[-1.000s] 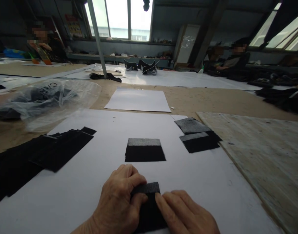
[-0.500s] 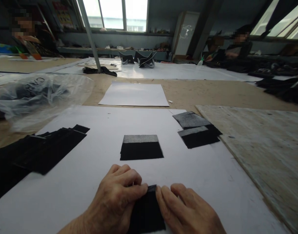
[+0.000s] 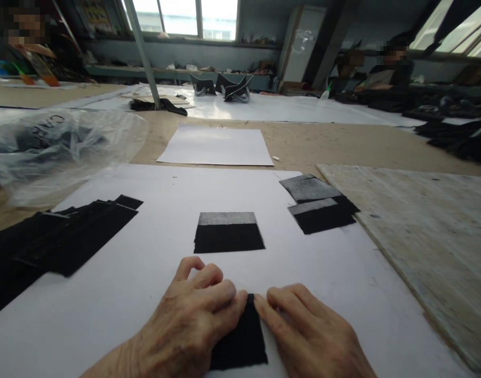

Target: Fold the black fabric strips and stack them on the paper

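A black fabric piece (image 3: 246,336) lies on the white sheet (image 3: 138,320) close in front of me. My left hand (image 3: 196,310) covers its left part, fingers curled, with thumb and forefinger closed on the top edge. At the top right corner, my right hand (image 3: 309,328) has its thumb and bent fingers pressed together on the same edge. Just beyond my hands rests a stack of black pieces (image 3: 229,237) with a grey speckled band along its far side. Whatever lies under my fingertips is hidden.
Black fabric strips (image 3: 83,236) are piled at left, near a clear plastic bag (image 3: 67,152). More grey-and-black pieces (image 3: 322,215) lie at right against a wooden board (image 3: 425,226). A smaller white sheet (image 3: 216,147) lies beyond. Two people sit across the tables.
Both hands have shifted along the top edge: the left toward the right, its thumb now at the edge's right part. The grey strip seen there earlier no longer shows. The view tilted slightly down.
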A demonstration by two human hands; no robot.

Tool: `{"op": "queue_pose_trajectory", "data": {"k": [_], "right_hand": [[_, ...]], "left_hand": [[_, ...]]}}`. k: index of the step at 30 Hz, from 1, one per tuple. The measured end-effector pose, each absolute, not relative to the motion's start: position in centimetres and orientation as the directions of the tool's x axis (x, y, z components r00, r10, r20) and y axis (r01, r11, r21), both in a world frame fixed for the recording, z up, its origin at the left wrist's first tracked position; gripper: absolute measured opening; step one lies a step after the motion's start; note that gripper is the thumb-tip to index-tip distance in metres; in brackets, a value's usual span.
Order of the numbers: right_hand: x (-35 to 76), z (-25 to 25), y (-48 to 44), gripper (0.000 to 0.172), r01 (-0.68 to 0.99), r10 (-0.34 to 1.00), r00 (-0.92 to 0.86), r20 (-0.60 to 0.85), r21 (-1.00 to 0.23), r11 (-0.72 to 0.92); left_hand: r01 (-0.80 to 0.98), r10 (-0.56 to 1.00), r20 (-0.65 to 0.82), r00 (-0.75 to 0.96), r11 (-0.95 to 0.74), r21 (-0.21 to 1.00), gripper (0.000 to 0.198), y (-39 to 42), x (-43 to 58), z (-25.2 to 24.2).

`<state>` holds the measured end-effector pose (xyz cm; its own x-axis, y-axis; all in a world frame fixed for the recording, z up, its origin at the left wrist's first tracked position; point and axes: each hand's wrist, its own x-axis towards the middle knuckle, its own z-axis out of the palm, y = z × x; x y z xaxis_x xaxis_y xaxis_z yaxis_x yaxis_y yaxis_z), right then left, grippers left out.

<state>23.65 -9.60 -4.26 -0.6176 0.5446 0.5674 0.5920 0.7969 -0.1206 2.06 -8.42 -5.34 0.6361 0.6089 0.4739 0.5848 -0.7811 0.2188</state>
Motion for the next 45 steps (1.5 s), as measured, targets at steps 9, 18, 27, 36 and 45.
{"op": "queue_pose_trajectory", "data": {"k": [9, 18, 27, 36, 45], "right_hand": [[22.5, -4.6, -9.7, 0.03, 0.563, 0.481, -0.668, 0.568, -0.037, 0.825], [23.0, -4.3, -9.5, 0.032, 0.563, 0.465, -0.694, 0.55, 0.011, 0.827], [22.8, -4.4, -9.0, 0.035, 0.489, 0.4, -0.753, 0.523, 0.037, 0.871], [21.0, -3.7, -8.8, 0.031, 0.508, 0.363, -0.79, 0.494, 0.195, 0.839], [20.7, -4.0, -8.9, 0.033, 0.481, 0.34, -0.835, 0.433, 0.273, 0.833]], "left_hand": [[0.586, 0.631, 0.464, 0.621, -0.767, 0.259, 0.024, -8.6, 2.6, -4.7], [0.594, 0.664, 0.483, 0.571, -0.74, 0.315, 0.027, -8.6, 0.3, -4.5], [0.486, 0.544, 0.442, 0.713, -0.838, 0.247, 0.027, -8.4, -0.1, -4.4], [0.484, 0.548, 0.469, 0.693, -0.835, 0.26, 0.029, -8.1, 0.1, -4.6], [0.43, 0.545, 0.405, 0.734, -0.835, 0.344, 0.03, -8.0, -2.9, -4.2]]}}
